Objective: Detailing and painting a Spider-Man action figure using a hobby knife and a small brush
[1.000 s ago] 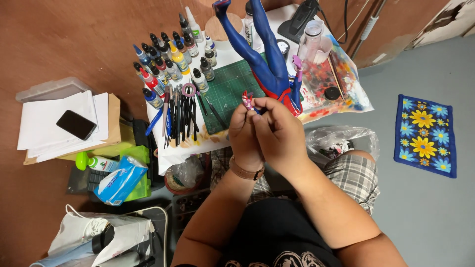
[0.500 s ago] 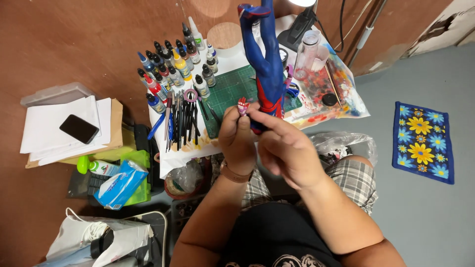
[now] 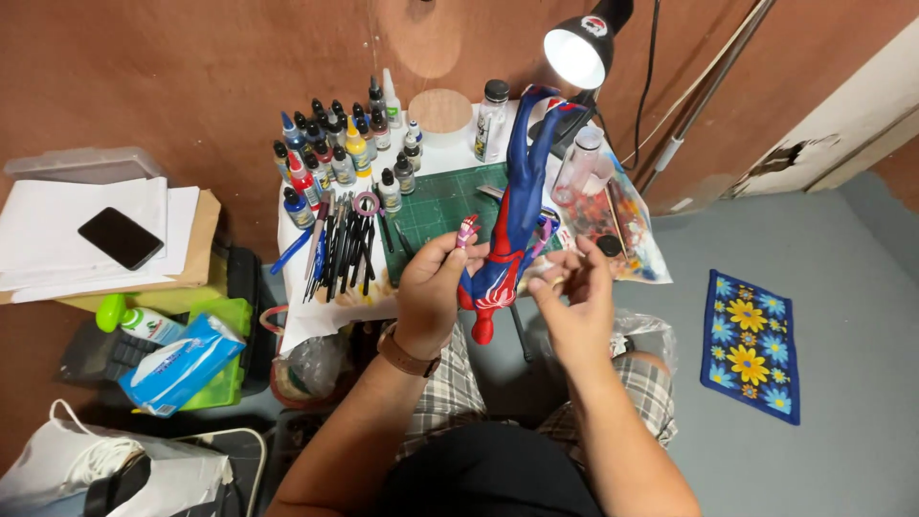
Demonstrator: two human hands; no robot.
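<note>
A blue and red action figure point(image 3: 510, 215) lies stretched over the green cutting mat point(image 3: 436, 206), its head toward me and hanging past the table edge between my hands. My left hand point(image 3: 429, 292), with a brown watch strap on its wrist, pinches a small red and white part point(image 3: 467, 231) just left of the figure's torso. My right hand point(image 3: 577, 304) is right of the figure, fingers curled around a small pale piece point(image 3: 549, 278). I cannot tell whether either hand touches the figure.
Several paint bottles point(image 3: 330, 158) and brushes point(image 3: 347, 251) crowd the table's left half. A lit desk lamp point(image 3: 579, 48) and a clear tray of parts point(image 3: 613, 220) stand at the right. A phone point(image 3: 120, 237) lies on papers at left. A tissue pack point(image 3: 182, 364) and flowered mat point(image 3: 751, 330) are lower down.
My hands, pressed together in front of the figure before, have separated; the right hand has moved right. The view has tilted up, bringing the lamp into sight.
</note>
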